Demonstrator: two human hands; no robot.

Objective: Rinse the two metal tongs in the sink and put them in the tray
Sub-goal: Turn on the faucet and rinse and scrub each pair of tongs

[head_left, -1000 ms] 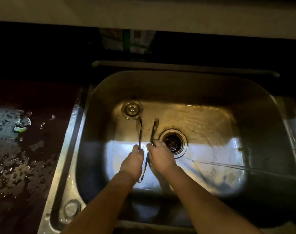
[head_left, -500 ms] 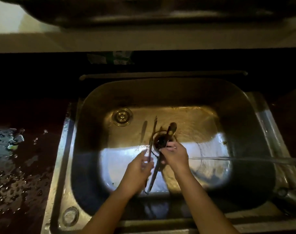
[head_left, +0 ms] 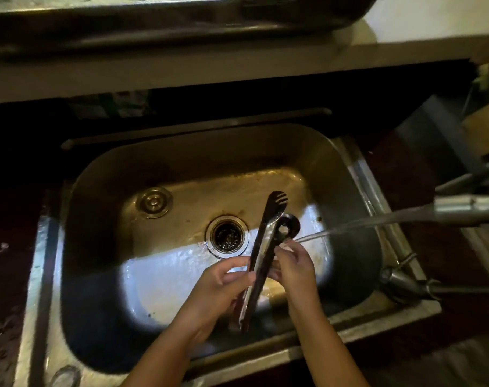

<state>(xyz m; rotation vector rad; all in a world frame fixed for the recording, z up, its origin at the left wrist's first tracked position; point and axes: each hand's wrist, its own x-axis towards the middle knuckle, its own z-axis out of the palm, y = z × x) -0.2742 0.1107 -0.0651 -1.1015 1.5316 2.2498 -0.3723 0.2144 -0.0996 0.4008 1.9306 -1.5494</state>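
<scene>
Metal tongs (head_left: 261,255) are held over the steel sink (head_left: 103,191), closed arms pointing away, with one forked tip and one round perforated tip. My left hand (head_left: 223,286) grips their middle from the left. My right hand (head_left: 295,263) holds them from the right, just below the round tip. A thin water stream (head_left: 313,236) from the right hits near my right fingers. A metal tray (head_left: 154,26) sits on the shelf above. I see only one pair of tongs.
The faucet spout (head_left: 461,212) reaches in from the right, its base (head_left: 405,283) on the sink rim. The drain (head_left: 227,236) lies left of the tongs, a loose strainer cap (head_left: 154,202) further left. Wet counter (head_left: 5,275) is at left.
The tongs have been lifted off the sink floor and carried right, past the drain, into the water stream. Both hands moved right with them. The view tilted up, showing the tray.
</scene>
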